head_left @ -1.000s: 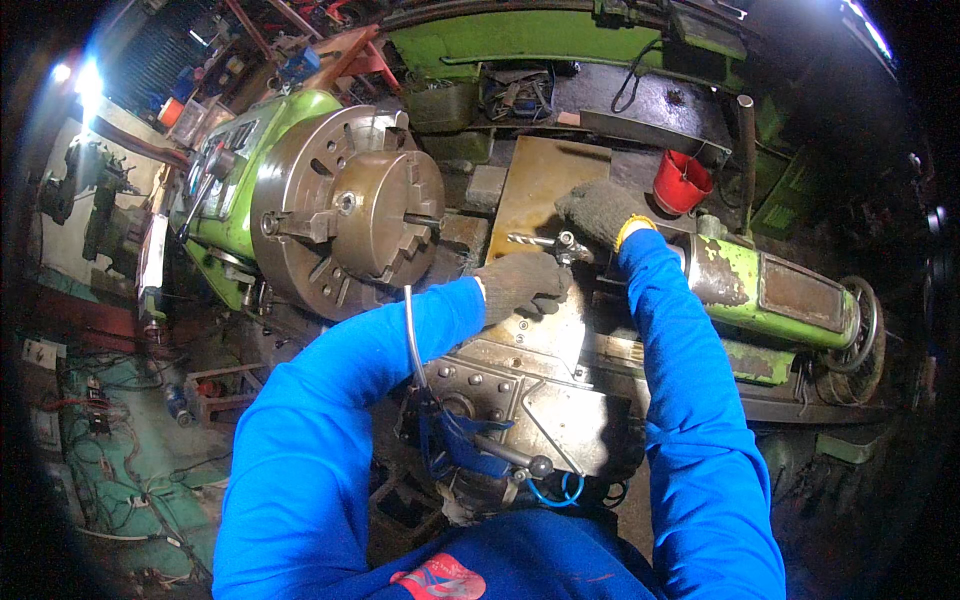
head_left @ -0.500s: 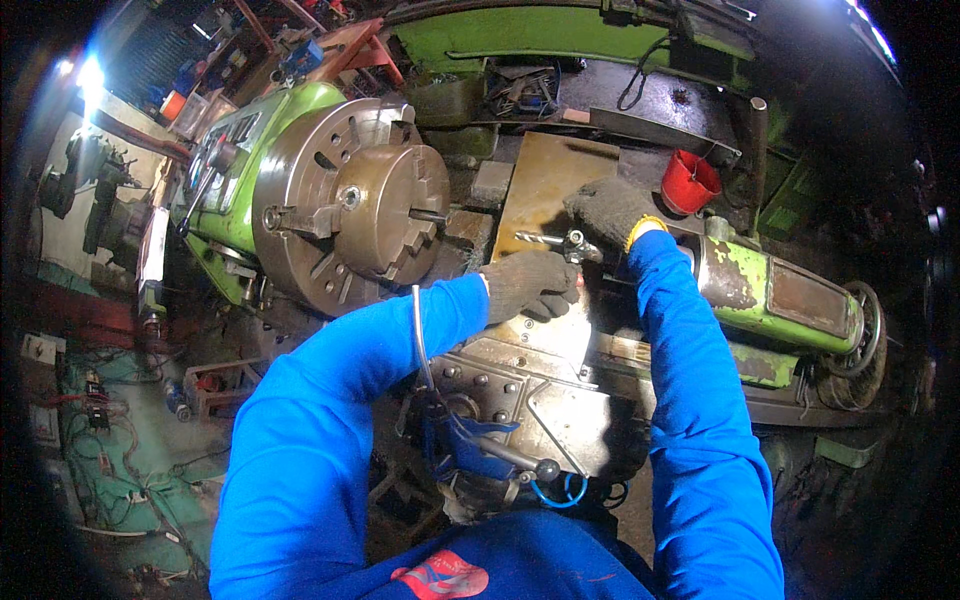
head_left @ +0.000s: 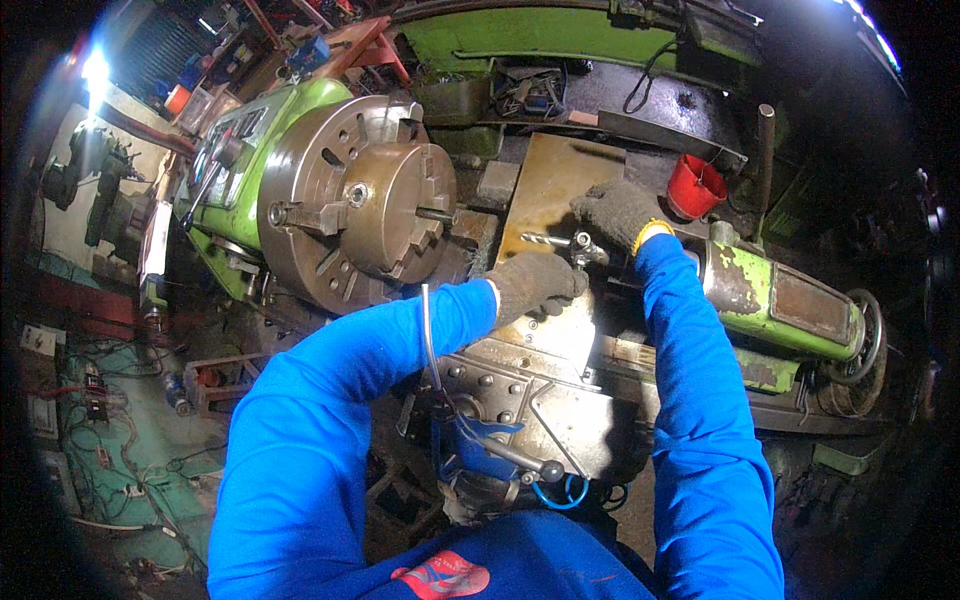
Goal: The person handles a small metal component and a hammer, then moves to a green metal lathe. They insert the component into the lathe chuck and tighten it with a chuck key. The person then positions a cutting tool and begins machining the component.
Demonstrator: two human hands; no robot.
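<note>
The drill bit (head_left: 545,240) is seated in its holder, pointing toward the chuck (head_left: 350,200) but not yet touching it. The left hand (head_left: 535,283) is closed around the holder; the right hand (head_left: 615,212) grips behind it. Advance remains.

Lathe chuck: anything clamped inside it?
A short dark metal stub sticks out of the lathe chuck centre, between its stepped clamping pieces. How deep it runs inside is hidden by the chuck body.

The left hand (head_left: 535,285) covers the rear of the drill chuck (head_left: 583,247), hiding its grip there. Beside the chuck, the right hand's (head_left: 615,212) fingers curl out of sight. Workshop clutter left of the lathe chuck (head_left: 350,205) blurs.
</note>
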